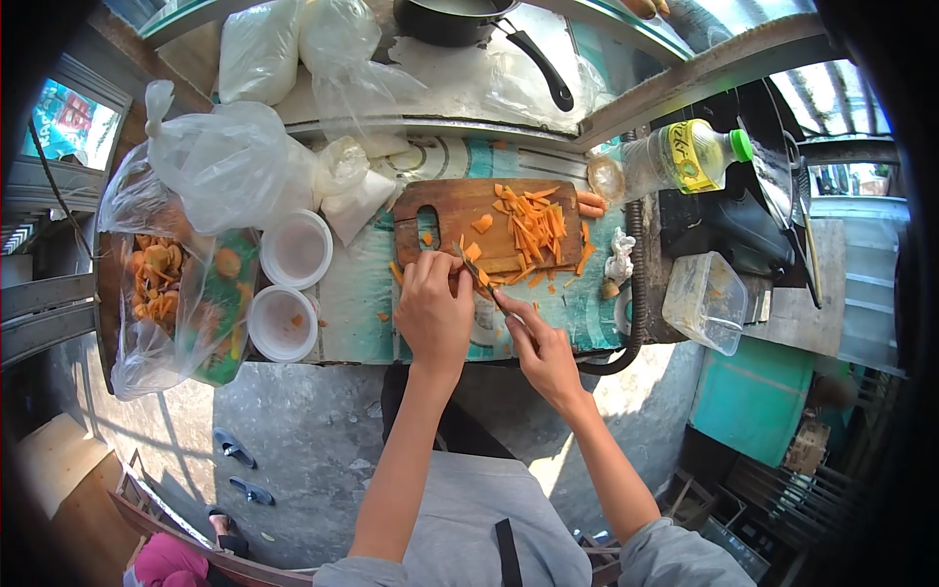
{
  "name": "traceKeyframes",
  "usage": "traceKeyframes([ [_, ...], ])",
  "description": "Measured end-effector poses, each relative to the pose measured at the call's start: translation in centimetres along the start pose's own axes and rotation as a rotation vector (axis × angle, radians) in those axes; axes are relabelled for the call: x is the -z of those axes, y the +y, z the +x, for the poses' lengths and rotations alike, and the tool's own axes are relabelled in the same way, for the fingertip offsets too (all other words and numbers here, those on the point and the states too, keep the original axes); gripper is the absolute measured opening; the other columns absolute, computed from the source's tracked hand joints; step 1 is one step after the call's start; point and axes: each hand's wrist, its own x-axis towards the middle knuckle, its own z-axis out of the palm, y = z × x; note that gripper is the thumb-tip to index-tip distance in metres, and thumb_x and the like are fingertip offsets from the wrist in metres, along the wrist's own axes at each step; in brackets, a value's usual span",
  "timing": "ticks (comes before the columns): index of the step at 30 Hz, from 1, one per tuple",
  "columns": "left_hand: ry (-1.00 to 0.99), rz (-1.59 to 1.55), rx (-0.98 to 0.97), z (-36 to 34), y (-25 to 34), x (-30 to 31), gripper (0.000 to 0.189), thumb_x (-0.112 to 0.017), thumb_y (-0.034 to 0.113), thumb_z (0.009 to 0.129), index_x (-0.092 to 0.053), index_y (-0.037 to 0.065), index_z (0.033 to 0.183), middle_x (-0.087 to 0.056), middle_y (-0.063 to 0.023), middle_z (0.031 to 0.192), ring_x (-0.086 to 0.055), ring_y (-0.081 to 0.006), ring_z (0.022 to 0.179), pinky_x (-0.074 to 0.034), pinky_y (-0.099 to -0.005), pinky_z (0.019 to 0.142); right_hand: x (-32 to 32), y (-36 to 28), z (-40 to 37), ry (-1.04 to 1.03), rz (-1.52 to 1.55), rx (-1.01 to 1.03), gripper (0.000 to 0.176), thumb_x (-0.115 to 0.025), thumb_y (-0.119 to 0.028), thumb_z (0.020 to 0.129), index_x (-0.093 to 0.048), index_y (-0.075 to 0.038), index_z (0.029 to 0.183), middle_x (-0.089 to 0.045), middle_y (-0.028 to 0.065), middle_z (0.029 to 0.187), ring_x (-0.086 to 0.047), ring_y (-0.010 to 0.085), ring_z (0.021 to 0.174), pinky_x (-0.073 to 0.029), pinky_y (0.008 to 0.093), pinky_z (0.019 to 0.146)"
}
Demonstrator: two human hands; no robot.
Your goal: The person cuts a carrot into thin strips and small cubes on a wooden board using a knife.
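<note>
I'm mid-slice: left hand (433, 308) pins a carrot (483, 280) on the board (445, 210), right hand (543, 347) clenched around the knife (473, 268). I judge the next cut needs my fingertips clear.

Work table seen from above. The table top (352, 293), covered in a teal patterned sheet, is carrying a wooden cutting board (445, 210) that is lying flat near its middle with its handle hole towards the left. Loose carrot bits (383, 316) are lying on the sheet around the board's near edge, and two whole carrots (591, 203) are resting just beside its far right corner. Left of the board, two round white tubs (296, 248) are standing one behind the other. Farther left, a knotted clear plastic bag (230, 161) and a bagged tray of orange pieces (161, 284) are occupying the table's end. A crumpled white wrapper (619, 259) is lying at the right edge.
</note>
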Motion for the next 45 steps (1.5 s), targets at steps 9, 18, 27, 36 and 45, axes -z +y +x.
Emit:
traceKeyframes([
  [9, 0.006, -0.034, -0.013, 0.1, -0.1, 0.0, 0.011, -0.07, 0.015, 0.083, -0.062, 0.007, 0.083, -0.06, -0.0007, 0.086, -0.059, -0.0224, 0.082, -0.049, -0.0365, 0.068, -0.4, -0.9, 1.2, 0.055, -0.142, 0.022, 0.037, -0.052, -0.02, 0.097, -0.054, -0.025, 0.134, -0.065, 0.0172, 0.074, -0.064, 0.037, 0.066, -0.049, 0.0428, 0.061],
  [18, 0.015, -0.035, 0.001, -0.1, 0.1, 0.0, 0.01, -0.068, 0.014, 0.083, -0.061, 0.007, 0.084, -0.059, -0.0013, 0.085, -0.059, -0.0235, 0.082, -0.049, -0.037, 0.068, -0.5, -0.9, 2.5, 0.04, 0.021, 0.03, 0.036, -0.052, -0.021, 0.098, -0.054, -0.024, 0.134, -0.066, 0.018, 0.076, -0.064, 0.0376, 0.067, -0.048, 0.0423, 0.061],
  [27, 0.028, -0.025, -0.003, -0.3, -0.4, -0.1, 0.01, -0.069, 0.011, 0.081, -0.06, 0.007, 0.083, -0.06, -0.0014, 0.086, -0.059, -0.024, 0.083, -0.05, -0.0375, 0.067, -0.3, -0.6, 0.4, 0.003, -0.016, 0.013, 0.035, -0.052, -0.021, 0.098, -0.055, -0.024, 0.133, -0.063, 0.0193, 0.071, -0.063, 0.0385, 0.065, -0.048, 0.0433, 0.061],
  [36, 0.015, -0.045, 0.04, -0.2, 0.1, 0.1, 0.011, -0.072, 0.012, 0.081, -0.062, 0.006, 0.083, -0.062, -0.0014, 0.081, -0.062, -0.0214, 0.081, -0.048, -0.0354, 0.07, -0.4, -1.7, 3.0, 0.055, -0.179, 0.048, 0.036, -0.049, -0.024, 0.098, -0.052, -0.026, 0.134, -0.069, 0.0161, 0.081, -0.065, 0.0397, 0.073, -0.051, 0.0477, 0.064],
  [45, 0.023, -0.037, 0.007, -0.4, -0.2, -0.1, 0.012, -0.07, 0.015, 0.083, -0.06, 0.008, 0.083, -0.06, -0.0012, 0.085, -0.06, -0.0226, 0.081, -0.049, -0.0362, 0.067, -0.5, -2.7, 4.1, 0.09, -0.195, 0.011, 0.035, -0.045, -0.029, 0.1, -0.051, -0.025, 0.134, -0.072, 0.0115, 0.092, -0.067, 0.0388, 0.081, -0.052, 0.047, 0.069],
])
